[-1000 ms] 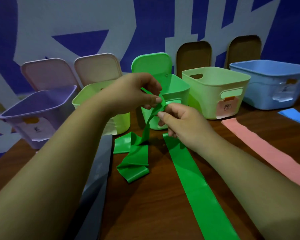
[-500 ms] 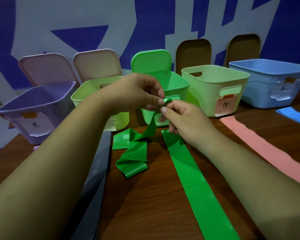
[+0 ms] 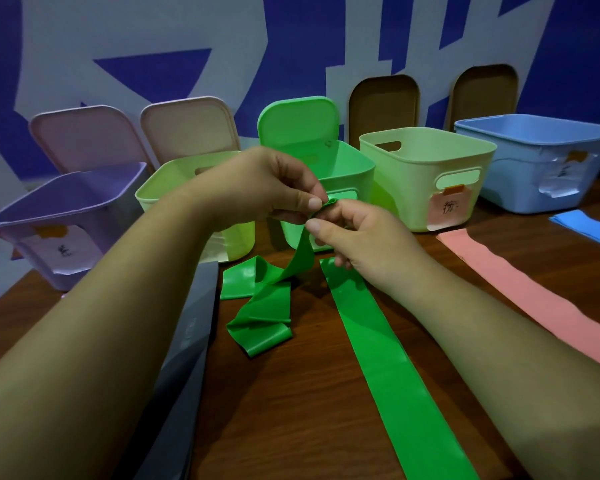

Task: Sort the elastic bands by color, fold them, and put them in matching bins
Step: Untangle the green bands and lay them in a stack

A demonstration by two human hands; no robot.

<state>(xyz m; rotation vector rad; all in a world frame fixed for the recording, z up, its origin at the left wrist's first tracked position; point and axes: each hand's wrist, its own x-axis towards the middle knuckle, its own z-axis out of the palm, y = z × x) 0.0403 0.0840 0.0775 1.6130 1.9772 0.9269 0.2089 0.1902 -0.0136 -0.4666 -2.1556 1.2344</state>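
Both hands meet in front of the bright green bin [image 3: 355, 168]. My left hand [image 3: 264, 188] and my right hand [image 3: 357, 233] pinch the upper end of a green elastic band [image 3: 267, 306]. From the fingers it hangs down and lies crumpled in loose folds on the wooden table [image 3: 298, 410]. A second green band [image 3: 388, 368] lies flat and straight, running from under my right hand toward the near edge.
Behind stand a purple bin [image 3: 66, 216], a lime bin [image 3: 160, 188], a pale green bin [image 3: 426, 174] and a blue bin [image 3: 537, 161], with lids leaning on the wall. A grey band [image 3: 187, 358] lies left, a pink band [image 3: 527, 299] and a blue band [image 3: 586, 226] right.
My hands have drawn closer together and now bunch the band's top end between the fingertips. The crumpled part on the table has barely shifted.
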